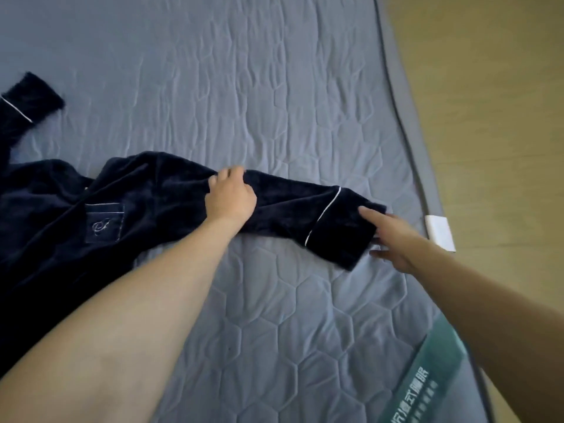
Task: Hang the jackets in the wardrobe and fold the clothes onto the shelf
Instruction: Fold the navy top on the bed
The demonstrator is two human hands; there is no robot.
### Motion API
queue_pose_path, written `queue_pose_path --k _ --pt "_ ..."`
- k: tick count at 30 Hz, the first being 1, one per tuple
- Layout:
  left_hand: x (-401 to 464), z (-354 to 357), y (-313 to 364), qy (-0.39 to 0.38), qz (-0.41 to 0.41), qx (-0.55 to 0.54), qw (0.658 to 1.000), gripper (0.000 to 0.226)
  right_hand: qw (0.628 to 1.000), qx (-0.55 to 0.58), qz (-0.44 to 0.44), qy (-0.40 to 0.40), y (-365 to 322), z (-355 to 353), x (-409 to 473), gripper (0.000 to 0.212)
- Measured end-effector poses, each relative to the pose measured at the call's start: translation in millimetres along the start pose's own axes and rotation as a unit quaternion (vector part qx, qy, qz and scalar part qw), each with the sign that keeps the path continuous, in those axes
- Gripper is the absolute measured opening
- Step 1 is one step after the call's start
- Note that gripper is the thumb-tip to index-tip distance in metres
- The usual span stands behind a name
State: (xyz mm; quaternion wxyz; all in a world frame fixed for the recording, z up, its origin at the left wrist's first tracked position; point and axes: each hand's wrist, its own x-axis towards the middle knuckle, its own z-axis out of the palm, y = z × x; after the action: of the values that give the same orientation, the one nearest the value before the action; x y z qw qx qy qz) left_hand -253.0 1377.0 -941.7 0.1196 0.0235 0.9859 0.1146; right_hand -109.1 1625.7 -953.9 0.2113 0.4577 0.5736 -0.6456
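Left hand (229, 193) grips a bunched fold mid-sleeve of the dark navy plush pyjama top with white piping (61, 227), fingers curled into the fabric. Right hand (393, 239) is flat-fingered at the sleeve cuff (341, 230), index on the cuff edge, not gripping as far as I can tell. Top lies spread on the grey-blue quilted mattress (274, 102), body to the left, chest pocket (105, 222) face up. Risk: fleece is thick and slippery, so folding the sleeve in with only one real grip could leave the cuff dragging or the fold lumpy. Garment's left part and other sleeve (30, 96) are cut off by the frame; right fingertips partly hidden behind the cuff; wardrobe and shelf not visible.
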Motion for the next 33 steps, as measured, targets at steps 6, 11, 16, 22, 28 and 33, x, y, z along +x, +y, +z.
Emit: queue_pose_path --k 6,11,16,22,28,33 --pt "38 14 6 -0.179 0.017 0.126 0.976 0.065 0.987 -0.053 0.015 0.154 1 36 31 0.063" --pt "66 8 12 -0.221 0.026 0.245 0.943 0.046 0.978 0.199 -0.004 0.058 6 35 26 0.021" --pt "64 13 66 -0.131 0.120 0.150 0.973 0.011 0.981 0.073 -0.112 0.143 21 -29 24 0.034" --pt "60 42 101 -0.105 0.138 0.061 0.983 0.011 0.979 -0.027 -0.104 0.175 36 -98 21 0.091" --pt "-1 54 22 -0.054 0.138 0.030 0.988 0.062 0.882 -0.204 -0.128 0.405 47 -16 -11 0.076" --pt "-93 31 -109 -0.071 0.061 0.081 0.992 0.075 0.897 -0.259 -0.206 0.292 62 136 -52 0.047"
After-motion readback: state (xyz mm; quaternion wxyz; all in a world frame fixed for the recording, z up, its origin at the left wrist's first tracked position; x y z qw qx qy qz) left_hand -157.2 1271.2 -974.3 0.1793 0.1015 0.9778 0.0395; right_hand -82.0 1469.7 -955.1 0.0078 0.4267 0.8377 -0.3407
